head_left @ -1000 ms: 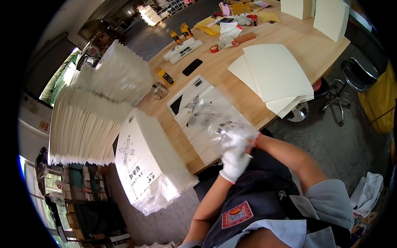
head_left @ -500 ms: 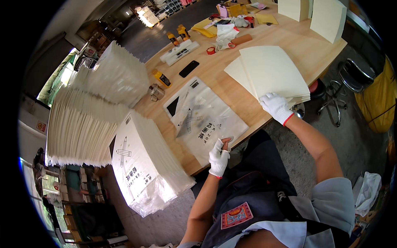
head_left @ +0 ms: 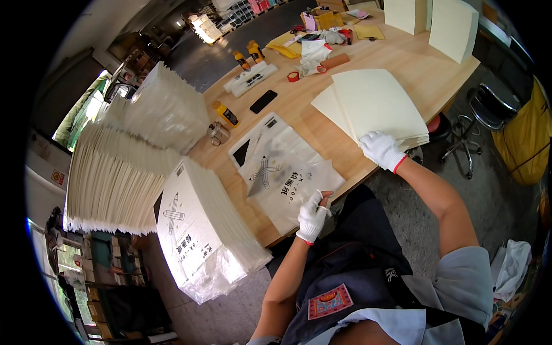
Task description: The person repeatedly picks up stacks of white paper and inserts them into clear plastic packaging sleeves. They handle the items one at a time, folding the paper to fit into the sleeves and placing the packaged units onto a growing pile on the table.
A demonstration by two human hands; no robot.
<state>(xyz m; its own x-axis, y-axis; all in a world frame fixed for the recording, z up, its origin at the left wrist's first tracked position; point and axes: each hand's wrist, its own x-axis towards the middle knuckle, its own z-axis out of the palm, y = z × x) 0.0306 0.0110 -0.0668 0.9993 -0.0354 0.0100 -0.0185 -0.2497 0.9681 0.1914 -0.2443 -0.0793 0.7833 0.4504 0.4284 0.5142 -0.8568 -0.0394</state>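
Paper [head_left: 376, 106] in a loose cream stack at upper right of the frame, with gloved right hand [head_left: 380, 150] on its lower edge, fingers bent; cannot tell whether gripping sheets. Near the centre, on wooden table [head_left: 414, 57], printed plastic bag [head_left: 287, 167], with gloved left hand [head_left: 313, 217] at its lower edge, fingertips curled; cannot tell whether pinching it. At lower left, thick printed pile [head_left: 184, 224]; above centre, black phone [head_left: 263, 102].

White gloves [head_left: 380, 149] with red cuffs [head_left: 400, 163] at three and five o'clock, cream paper [head_left: 376, 103] at two, black crossed-pencil print [head_left: 264, 172] on translucent bag [head_left: 307, 154] at centre
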